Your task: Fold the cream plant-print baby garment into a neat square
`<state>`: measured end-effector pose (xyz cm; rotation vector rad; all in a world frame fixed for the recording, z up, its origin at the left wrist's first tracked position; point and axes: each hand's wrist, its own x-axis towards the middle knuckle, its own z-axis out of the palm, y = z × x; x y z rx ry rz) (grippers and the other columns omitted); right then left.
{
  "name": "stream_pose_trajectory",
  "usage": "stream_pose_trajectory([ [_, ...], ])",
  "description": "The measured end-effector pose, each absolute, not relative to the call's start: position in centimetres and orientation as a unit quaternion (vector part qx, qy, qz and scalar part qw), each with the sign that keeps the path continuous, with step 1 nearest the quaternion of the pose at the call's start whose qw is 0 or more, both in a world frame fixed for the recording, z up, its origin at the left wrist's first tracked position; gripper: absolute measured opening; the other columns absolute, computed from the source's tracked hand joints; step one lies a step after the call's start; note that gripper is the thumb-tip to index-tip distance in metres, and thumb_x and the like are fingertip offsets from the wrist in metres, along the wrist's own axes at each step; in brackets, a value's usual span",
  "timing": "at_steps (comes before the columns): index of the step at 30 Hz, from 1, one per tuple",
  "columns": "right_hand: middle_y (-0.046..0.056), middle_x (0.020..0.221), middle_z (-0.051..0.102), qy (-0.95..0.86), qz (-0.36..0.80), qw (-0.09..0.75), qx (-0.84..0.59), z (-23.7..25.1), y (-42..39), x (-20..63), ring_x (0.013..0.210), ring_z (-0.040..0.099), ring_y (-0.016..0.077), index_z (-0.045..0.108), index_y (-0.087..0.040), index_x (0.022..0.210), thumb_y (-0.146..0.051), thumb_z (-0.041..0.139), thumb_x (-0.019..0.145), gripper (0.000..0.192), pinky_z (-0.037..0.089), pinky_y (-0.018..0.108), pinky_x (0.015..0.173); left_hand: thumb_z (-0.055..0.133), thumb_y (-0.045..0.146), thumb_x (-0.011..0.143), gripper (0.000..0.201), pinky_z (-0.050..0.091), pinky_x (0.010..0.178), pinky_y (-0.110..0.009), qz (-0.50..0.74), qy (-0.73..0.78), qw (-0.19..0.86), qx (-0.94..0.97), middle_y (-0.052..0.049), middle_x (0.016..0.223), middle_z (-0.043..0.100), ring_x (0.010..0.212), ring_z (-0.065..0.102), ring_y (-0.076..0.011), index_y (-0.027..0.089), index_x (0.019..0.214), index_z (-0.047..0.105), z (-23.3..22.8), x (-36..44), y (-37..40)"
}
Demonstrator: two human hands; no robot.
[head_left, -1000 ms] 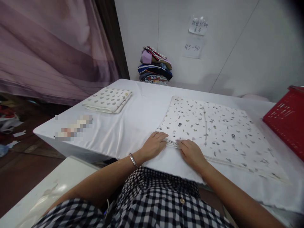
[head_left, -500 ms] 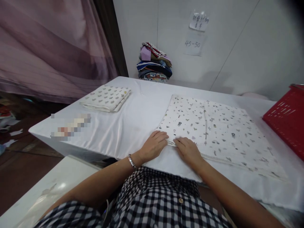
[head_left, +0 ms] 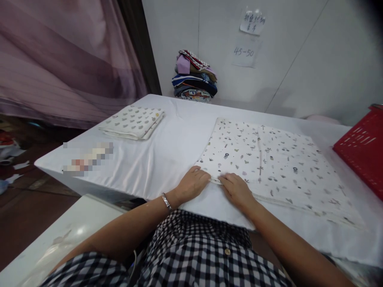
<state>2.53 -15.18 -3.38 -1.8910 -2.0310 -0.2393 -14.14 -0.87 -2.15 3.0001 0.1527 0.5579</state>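
Presently, head view:
Left hand (head_left: 191, 184): fingers curled on the cloth's (head_left: 269, 167) near corner edge.
Right hand (head_left: 237, 190): just beside, pinching the same edge.
Cloth: spread flat beyond both hands on the table (head_left: 167, 159).
Left of grip: folded cloth (head_left: 133, 122).
Far right: basket (head_left: 362, 149).

Matt white cotton-like cloth with small grey print (head_left: 269, 159), soft and smooth, on bench (head_left: 167, 155) under smooth white sheeting with faint sheen. Folded matt printed cloth (head_left: 133, 122). Red slotted plastic basket (head_left: 363, 149), slightly glossy. Thin shiny metal bracelet (head_left: 166, 201). Checked woven shirt fabric (head_left: 194, 255).
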Motion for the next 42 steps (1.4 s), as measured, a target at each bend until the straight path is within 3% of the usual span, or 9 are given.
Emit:
stream_pose_trajectory([
  [5,0.011,0.093,0.059,-0.715,-0.075,0.162,-0.676,-3.3,-15.1,2.5,0.085,0.05,0.0208,0.059,-0.014,0.111,-0.014,0.041,0.089,0.028,0.043,0.034,0.073,0.051,0.028,0.088,0.025,0.038,0.086,-0.036,0.177,0.032,0.048,0.982,-0.005,0.1,0.062,0.094,0.053,-0.0189,0.016,0.11,0.052,-1.7,-14.2,-1.0],
  [11,0.012,0.094,0.06,-0.716,-0.1,0.188,-0.665,-3.3,-15.2,2.4,0.086,0.052,0.0214,0.059,-0.013,0.11,-0.012,0.043,0.088,0.027,0.043,0.034,0.074,0.04,0.016,0.091,0.02,0.038,0.078,-0.033,0.194,0.015,0.009,0.981,-0.003,0.087,0.061,0.085,0.051,-0.0164,0.018,0.1,0.058,-1.9,-13.9,-0.5],
  [18,0.009,0.088,0.06,-0.721,-0.131,0.172,-0.659,-3.7,-14.9,1.7,0.08,0.051,0.0193,0.062,-0.015,0.096,-0.011,0.045,0.087,0.019,0.043,0.031,0.069,0.044,0.014,0.089,0.016,0.037,0.076,-0.033,0.183,-0.006,0.02,0.983,-0.002,0.078,0.058,0.079,0.049,-0.016,0.017,0.086,0.059,-1.7,-14.1,-0.2],
  [22,0.008,0.088,0.06,-0.715,-0.145,0.16,-0.665,-4.2,-14.6,1.2,0.079,0.051,0.019,0.062,-0.015,0.092,-0.01,0.047,0.085,0.018,0.042,0.031,0.068,0.044,0.015,0.09,0.017,0.037,0.077,-0.033,0.197,-0.015,0.025,0.98,-0.002,0.088,0.06,0.082,0.05,-0.0166,0.018,0.099,0.057,-2.1,-13.8,-0.8],
  [26,0.006,0.089,0.06,-0.703,-0.077,0.162,-0.688,-3.0,-15.0,0.8,0.081,0.052,0.0193,0.061,-0.017,0.09,-0.01,0.05,0.083,0.015,0.044,0.032,0.069,0.045,0.014,0.089,0.014,0.037,0.071,-0.032,0.212,-0.013,0.015,0.977,0.0,0.082,0.059,0.077,0.05,-0.0166,0.019,0.09,0.058,-3.1,-13.3,-1.0],
  [29,0.003,0.088,0.06,-0.693,0.036,0.21,-0.688,-0.9,-15.0,1.6,0.083,0.054,0.0165,0.06,-0.02,0.09,-0.015,0.052,0.083,0.012,0.047,0.029,0.072,0.047,0.012,0.085,0.013,0.038,0.07,-0.031,0.206,-0.011,0.023,0.978,0.0,0.081,0.058,0.076,0.05,-0.0167,0.02,0.086,0.057,-3.6,-13.2,-0.7],
  [32,0.004,0.1,0.062,-0.681,0.062,0.26,-0.682,0.2,-13.4,3.7,0.094,0.055,0.0147,0.06,-0.022,0.1,-0.015,0.046,0.086,0.021,0.047,0.027,0.081,0.05,0.01,0.081,0.015,0.039,0.071,-0.031,0.204,-0.016,0.051,0.978,-0.001,0.084,0.059,0.077,0.05,-0.0167,0.02,0.088,0.057,-3.7,-13.3,-0.6],
  [37,0.014,0.14,0.039,-0.664,0.046,0.19,-0.722,-1.5,-6.6,8.5,0.13,0.034,0.0245,0.048,-0.014,0.129,-0.032,0.042,0.089,0.044,0.031,0.039,0.106,0.056,0.01,0.074,0.012,0.042,0.07,-0.03,0.213,-0.02,0.08,0.974,-0.001,0.081,0.06,0.074,0.051,-0.0161,0.02,0.081,0.056,-5.4,-13.0,-0.3],
  [42,0.011,0.151,0.016,-0.616,0.132,0.11,-0.769,-2.9,-0.9,11.2,0.139,0.009,0.0266,0.03,-0.013,0.142,-0.06,0.027,0.088,0.072,0.009,0.043,0.112,0.057,0.021,0.081,0.004,0.044,0.058,-0.025,0.264,-0.018,0.132,0.955,0.0,0.075,0.062,0.067,0.054,-0.0133,0.022,0.077,0.058,-8.6,-12.1,0.9],
])
